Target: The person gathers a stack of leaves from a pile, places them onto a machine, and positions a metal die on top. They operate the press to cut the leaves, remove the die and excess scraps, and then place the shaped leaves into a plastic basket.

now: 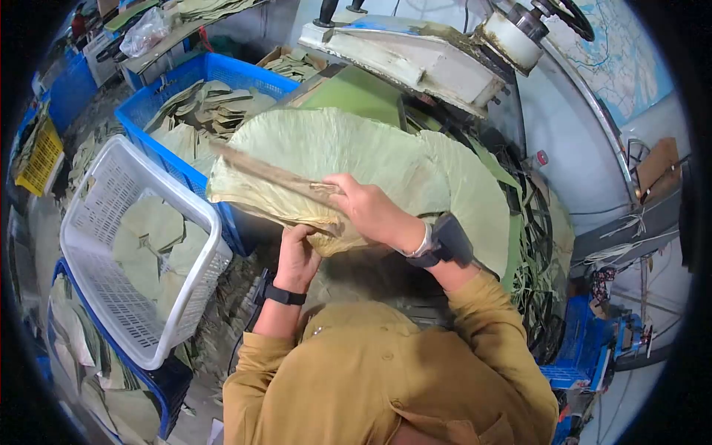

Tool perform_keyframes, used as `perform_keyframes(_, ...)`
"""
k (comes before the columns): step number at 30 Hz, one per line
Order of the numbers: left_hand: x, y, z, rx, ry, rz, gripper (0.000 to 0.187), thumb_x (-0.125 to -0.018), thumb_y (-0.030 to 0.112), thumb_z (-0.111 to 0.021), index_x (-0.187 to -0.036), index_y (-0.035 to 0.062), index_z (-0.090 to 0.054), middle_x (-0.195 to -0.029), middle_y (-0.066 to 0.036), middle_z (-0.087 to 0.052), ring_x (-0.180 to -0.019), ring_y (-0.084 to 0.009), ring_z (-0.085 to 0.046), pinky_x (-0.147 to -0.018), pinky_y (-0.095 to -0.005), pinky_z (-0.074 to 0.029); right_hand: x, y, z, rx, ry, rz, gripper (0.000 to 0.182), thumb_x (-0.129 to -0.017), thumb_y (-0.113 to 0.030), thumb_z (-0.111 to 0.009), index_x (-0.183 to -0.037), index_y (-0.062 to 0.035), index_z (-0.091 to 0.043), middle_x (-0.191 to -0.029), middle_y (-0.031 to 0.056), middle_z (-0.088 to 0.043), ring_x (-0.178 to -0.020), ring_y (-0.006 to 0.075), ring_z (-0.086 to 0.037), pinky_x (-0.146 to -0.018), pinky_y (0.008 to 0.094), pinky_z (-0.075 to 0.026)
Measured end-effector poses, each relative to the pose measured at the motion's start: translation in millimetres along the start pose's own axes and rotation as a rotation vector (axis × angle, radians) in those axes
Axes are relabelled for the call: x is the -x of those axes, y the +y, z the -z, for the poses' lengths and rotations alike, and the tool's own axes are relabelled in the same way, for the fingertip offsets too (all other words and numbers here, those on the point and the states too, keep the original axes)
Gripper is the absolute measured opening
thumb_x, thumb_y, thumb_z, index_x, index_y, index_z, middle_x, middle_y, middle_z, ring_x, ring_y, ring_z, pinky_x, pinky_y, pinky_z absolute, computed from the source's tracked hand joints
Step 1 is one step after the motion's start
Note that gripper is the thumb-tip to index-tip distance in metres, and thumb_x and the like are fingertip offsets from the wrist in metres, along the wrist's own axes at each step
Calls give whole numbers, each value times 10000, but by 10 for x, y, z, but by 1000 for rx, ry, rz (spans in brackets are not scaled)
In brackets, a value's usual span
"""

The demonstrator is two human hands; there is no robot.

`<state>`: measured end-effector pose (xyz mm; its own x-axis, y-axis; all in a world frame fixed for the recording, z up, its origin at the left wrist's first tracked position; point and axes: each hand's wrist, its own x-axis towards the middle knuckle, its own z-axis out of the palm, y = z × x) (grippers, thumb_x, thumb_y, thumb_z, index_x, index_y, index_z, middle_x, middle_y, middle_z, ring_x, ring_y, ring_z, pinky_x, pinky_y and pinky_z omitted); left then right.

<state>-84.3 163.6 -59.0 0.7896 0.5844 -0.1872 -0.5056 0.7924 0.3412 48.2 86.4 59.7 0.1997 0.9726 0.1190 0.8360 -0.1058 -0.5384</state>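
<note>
Large pale green dried leaves (356, 144), which look like lotus leaves, lie spread in a layered sheet before me. My right hand (371, 211) is closed around a flat wooden stick (259, 169) that slants up to the left across the leaves. Below it, my left hand (298, 258) grips the yellowish folded edge of a leaf (278, 208) between thumb and fingers. That edge bunches up between my two hands. Part of the left fingers is hidden under the leaf. Both wrists wear dark bands.
A white machine arm (415, 63) overhangs the far side. To the left stand a white basket (111, 274) with cut leaf pieces and a blue crate (174, 167) of leaves. Leaf scraps (530, 274) hang at the right edge. A yellow crate (41, 157) sits far left.
</note>
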Motion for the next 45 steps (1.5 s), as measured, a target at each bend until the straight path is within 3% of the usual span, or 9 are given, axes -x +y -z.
perform_keyframes(3, 1, 63, -101, -95, 23, 4, 270, -832, -10, -477, -1082, -51, -569, -1027, -115, -640, -914, -218, -638, -842, -377, -536, -4, -147, 50, 324, 334, 523, 284, -843, -60, -546, -1118, -26, -482, -856, 220, -603, -759, 395, -610, -611, 448, -482)
perform_keyframes(10, -36, -65, -52, -58, 107, -140, 279, -836, 6, -489, -1109, -5, -545, -1045, -75, -600, -960, -187, -591, -845, -341, -496, 41, -47, -171, 159, 96, 249, 203, -868, -155, -564, -1031, -40, -526, -838, 155, -595, -787, 367, -608, -646, 428, -501)
perform_keyframes(15, 57, -53, -338, 51, 254, -295, 464, -979, 450, -415, -1180, 48, -531, -1180, -72, -593, -1094, -216, -546, -966, -364, -414, 117, -203, -191, 251, 44, 158, 225, -873, -200, -568, -998, -19, -521, -857, 179, -618, -801, 366, -613, -646, 438, -498)
perform_keyframes(20, -106, 0, -222, -250, 155, -217, 153, -897, 138, -599, -949, -6, -601, -873, -56, -610, -782, -140, -604, -670, -287, -504, 400, -294, -106, 177, 264, 314, 506, -781, -190, -689, -1210, -7, -495, -1206, 197, -527, -1143, 348, -512, -973, 432, -407)
perform_keyframes(27, -227, 242, -96, -183, 246, -63, 100, -791, 94, -606, -817, -3, -596, -815, -100, -642, -737, -232, -640, -713, -345, -536, 1465, 423, 104, 555, 684, -477, 573, -770, 35, -535, -1310, 22, -345, -1306, 219, -429, -1246, 398, -396, -1046, 471, -312)
perform_keyframes(36, -195, 382, -154, -219, 211, 48, 162, -794, 105, -555, -888, -24, -583, -904, -148, -656, -824, -286, -647, -786, -404, -532, 1766, 850, 317, 899, 421, -405, 476, -840, -23, -509, -1306, -22, -410, -1187, 173, -512, -1078, 323, -526, -853, 395, -464)
perform_keyframes(40, -43, 366, -260, -313, 300, -36, 337, -757, 69, -573, -1072, -43, -534, -1005, -145, -612, -897, -280, -626, -810, -393, -521, 1957, 1155, 746, 586, 585, -650, 414, -868, -10, -492, -1278, 3, -436, -1073, 206, -605, -862, 326, -626, -724, 411, -518)
perform_keyframes(42, -24, 281, -61, -433, 239, -77, 381, -732, 26, -578, -1101, -46, -514, -1013, -114, -582, -880, -250, -605, -795, -365, -511, 1831, 1084, 1169, 629, 1116, -345, 423, -853, 11, -514, -1270, 10, -442, -1065, 242, -611, -885, 356, -622, -737, 431, -514)
perform_keyframes(45, 195, -8, -332, -465, 229, -124, 442, -709, -31, -573, -1147, -34, -510, -1039, -83, -564, -919, -219, -575, -824, -331, -480, 1486, 357, 1356, 509, 1136, -304, 424, -831, 36, -536, -1249, 6, -472, -1079, 223, -619, -931, 360, -621, -751, 411, -517)
